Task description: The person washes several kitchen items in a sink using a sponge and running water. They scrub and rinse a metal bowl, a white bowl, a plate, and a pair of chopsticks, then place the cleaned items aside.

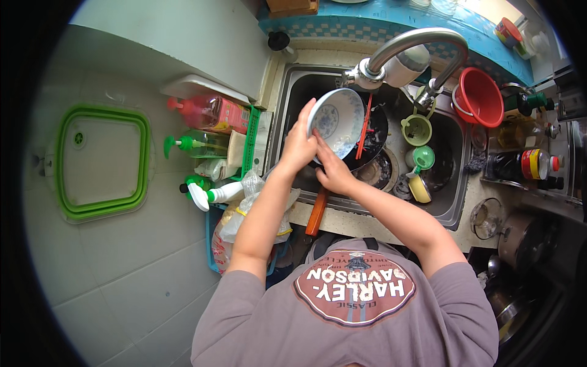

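Tilted on its side above the sink is a white bowl with a blue flower pattern (337, 121). My left hand (298, 144) grips its left rim. My right hand (334, 167) lies against the bowl's near side, its fingers reaching up toward the other hand. Below the bowl, a dark wok (379, 124) rests in the sink, partly hidden, and a wooden handle (317, 213) juts over the counter's front edge. Red chopsticks (364, 128) lie across the wok. Just right of my right hand sits a round dish or lid (378, 169) in the sink.
A curved metal faucet (419, 34) arches over the sink (451, 215). On the sink's right side are a light green cup (417, 130), a green-lidded container (422, 158) and a yellow cup (419, 189). A red bucket (479, 97) stands right, a soap bottle (220, 112) left.
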`<state>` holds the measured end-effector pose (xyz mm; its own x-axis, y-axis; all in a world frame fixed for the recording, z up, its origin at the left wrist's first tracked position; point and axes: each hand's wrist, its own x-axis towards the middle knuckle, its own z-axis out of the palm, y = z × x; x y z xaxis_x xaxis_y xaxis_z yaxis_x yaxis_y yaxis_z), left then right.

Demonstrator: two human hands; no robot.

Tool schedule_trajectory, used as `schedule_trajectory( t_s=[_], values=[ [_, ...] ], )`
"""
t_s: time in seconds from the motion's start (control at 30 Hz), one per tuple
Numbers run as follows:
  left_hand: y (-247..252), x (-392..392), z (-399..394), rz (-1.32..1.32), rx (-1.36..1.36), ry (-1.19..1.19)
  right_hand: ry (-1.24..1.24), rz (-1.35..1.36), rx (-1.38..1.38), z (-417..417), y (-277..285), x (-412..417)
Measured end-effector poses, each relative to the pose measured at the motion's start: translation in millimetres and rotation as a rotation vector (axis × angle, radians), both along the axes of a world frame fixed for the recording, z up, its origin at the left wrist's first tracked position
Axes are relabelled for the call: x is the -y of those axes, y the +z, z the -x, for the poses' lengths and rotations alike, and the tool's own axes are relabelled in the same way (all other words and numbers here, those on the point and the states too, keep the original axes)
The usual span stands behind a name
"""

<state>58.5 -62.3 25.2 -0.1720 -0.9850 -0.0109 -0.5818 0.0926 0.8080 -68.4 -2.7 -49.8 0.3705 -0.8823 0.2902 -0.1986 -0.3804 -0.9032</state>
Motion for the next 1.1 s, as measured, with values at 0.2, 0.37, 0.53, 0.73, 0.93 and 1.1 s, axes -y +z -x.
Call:
schedule_trajectory(
  t_s=[0.2,0.37,0.53,0.73,0.93,1.1],
  values=[
    [15,22,-31,-0.205,-0.259,-0.071,-0.251,0.541,-0.634,49,-19,48],
    [14,39,-35,-0.536,-0.327,-0.039,-0.041,0.365,-0.343,19,-5,10],
    [18,50,-48,-0.72,-0.31,-0.024,-0.072,0.859,-0.631,67,-22,43],
    [-41,-15,19,-0.253,-0.99,0.442,-0.329,0.415,-0.25,-2,18,23],
    [-52,0,-9,-0.188,-0.867,0.36,-0.092,0.571,-0.599,44,-8,29],
    [-61,0,-9,-0.253,-0.805,0.36,-0.242,0.241,-0.755,34,1,8]
  ],
)
